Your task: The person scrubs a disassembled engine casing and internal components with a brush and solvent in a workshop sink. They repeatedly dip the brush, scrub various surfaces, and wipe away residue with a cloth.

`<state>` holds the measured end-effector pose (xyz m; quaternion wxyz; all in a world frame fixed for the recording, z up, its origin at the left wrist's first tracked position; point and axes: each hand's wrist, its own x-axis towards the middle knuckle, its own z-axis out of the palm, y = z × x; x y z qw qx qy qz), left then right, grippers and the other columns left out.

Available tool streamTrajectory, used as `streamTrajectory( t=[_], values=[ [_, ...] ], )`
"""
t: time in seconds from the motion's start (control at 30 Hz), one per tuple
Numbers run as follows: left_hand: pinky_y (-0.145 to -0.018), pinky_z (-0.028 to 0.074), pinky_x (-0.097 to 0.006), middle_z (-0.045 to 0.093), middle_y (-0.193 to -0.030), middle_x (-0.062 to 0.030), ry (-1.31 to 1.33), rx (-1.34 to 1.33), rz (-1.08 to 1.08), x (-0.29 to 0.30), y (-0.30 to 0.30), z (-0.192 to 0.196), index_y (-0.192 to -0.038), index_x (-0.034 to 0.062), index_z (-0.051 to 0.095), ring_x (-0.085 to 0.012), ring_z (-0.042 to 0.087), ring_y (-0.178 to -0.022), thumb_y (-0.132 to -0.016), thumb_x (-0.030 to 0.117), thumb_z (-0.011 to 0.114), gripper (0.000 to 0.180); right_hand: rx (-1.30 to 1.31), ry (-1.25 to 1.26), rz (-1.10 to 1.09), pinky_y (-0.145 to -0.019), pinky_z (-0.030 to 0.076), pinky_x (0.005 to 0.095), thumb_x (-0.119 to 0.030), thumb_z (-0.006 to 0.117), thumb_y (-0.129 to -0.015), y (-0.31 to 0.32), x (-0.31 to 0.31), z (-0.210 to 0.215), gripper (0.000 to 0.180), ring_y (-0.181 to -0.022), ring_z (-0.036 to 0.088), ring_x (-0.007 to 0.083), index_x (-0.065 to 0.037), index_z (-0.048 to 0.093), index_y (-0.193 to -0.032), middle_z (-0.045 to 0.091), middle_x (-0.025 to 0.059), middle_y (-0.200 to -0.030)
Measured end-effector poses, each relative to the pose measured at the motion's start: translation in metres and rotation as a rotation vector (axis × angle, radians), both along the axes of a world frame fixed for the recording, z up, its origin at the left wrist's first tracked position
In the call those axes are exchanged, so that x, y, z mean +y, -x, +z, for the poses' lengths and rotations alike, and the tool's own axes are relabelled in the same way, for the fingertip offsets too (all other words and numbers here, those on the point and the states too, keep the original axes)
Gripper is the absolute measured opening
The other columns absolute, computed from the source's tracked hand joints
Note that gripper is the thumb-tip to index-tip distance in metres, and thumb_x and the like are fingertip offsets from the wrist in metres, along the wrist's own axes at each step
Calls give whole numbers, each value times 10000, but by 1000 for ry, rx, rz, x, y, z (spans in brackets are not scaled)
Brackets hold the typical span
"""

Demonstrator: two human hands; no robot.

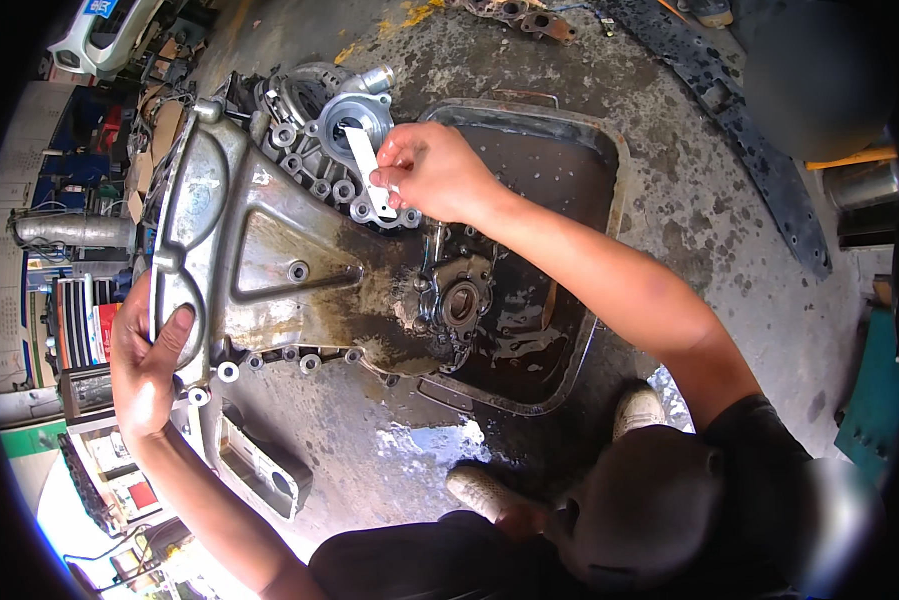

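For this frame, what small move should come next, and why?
Probably a short, light stroke of the pale flat strip along the rim of the round opening: the right hand pinches the strip with its upper end at that opening, while the left hand grips the metal casting by its left edge.

Head-worn fisheye view, looking steeply down: the person's left hand (145, 368) and right hand (437, 172) are near, the concrete floor (674, 205) I share lies farther below, edges bending toward the rim.
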<state>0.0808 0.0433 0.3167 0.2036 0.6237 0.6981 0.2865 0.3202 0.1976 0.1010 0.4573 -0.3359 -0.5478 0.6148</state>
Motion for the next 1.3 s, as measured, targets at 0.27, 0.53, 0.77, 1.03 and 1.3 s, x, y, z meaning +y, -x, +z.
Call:
streamTrajectory(
  t=[0.27, 0.53, 0.77, 1.03, 1.3],
  values=[
    [-900, 432, -268, 675, -1094, -75, 58, 15, -41, 2, 3, 3, -1346, -45, 513, -134, 595, -986, -893, 79, 702, 506, -69, -55, -24, -543, 503, 287, -8, 706, -866, -1, -5, -6, 113, -616, 653, 128, 38, 603, -852, 662, 96, -738],
    [-941, 391, -294, 652, -1075, -75, 50, 38, -15, 0, -2, 3, -1313, -53, 539, -152, 562, -1005, -866, 144, 744, 530, -15, 14, -2, -553, 504, 298, -2, 692, -861, -8, -6, 1, 85, -602, 655, 140, 39, 618, -865, 674, 104, -736],
    [-972, 386, -310, 650, -1108, -96, 32, -2, 50, -4, -3, 3, -1324, -56, 530, -171, 568, -1038, -855, 131, 754, 552, 11, 52, -14, -513, 488, 278, -15, 688, -880, -1, -7, 0, 89, -581, 632, 116, 35, 615, -880, 673, 95, -754],
    [-869, 422, -255, 671, -1050, -56, 44, 7, -52, -2, 2, 2, -1328, -42, 526, -113, 581, -951, -898, 71, 695, 476, 64, 108, -22, -471, 438, 270, 4, 689, -873, 3, -5, 3, 78, -534, 577, 110, 36, 619, -863, 650, 73, -728],
    [-830, 420, -240, 678, -999, -38, 30, -11, -22, -4, 4, -2, -1300, -37, 551, -98, 578, -895, -898, 90, 696, 446, 97, -154, -98, -631, 515, 310, -38, 714, -829, -12, 24, 10, 81, -676, 665, 161, 4, 655, -865, 676, 100, -751]
  ],
)
